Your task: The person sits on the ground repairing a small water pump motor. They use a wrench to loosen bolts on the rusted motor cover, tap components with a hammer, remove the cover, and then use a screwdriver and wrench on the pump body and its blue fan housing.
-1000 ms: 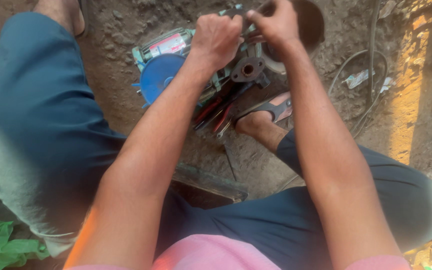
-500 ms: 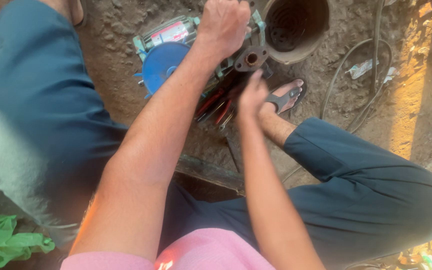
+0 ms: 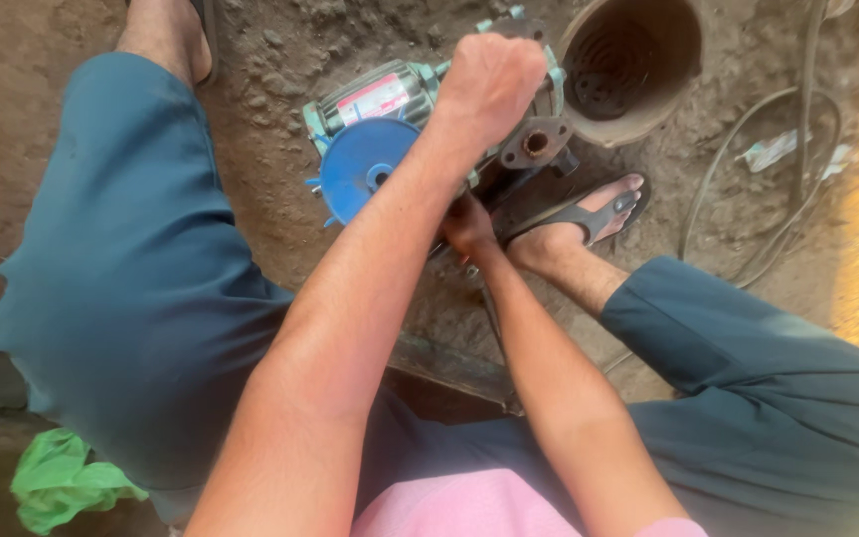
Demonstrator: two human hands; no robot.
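A small green water pump (image 3: 405, 94) with a blue fan cover (image 3: 358, 177) lies on the dirt between my legs. My left hand (image 3: 489, 85) is closed in a fist on the pump's top, just above its rusty flange (image 3: 534, 144). My right hand (image 3: 469, 224) is low at the ground below the pump, beside my sandalled foot (image 3: 589, 214). Its fingers are partly hidden behind my left forearm, so I cannot tell whether it holds anything.
A rusty round pot-like casing (image 3: 628, 60) stands on the ground to the right of the pump. A grey cable (image 3: 748, 149) loops across the dirt at the right. A wooden plank (image 3: 449, 363) lies under my knees. A green cloth (image 3: 62, 477) lies at the lower left.
My right hand has left the pump's top and dropped to the ground below it, by my foot. My left hand has stayed gripping the pump.
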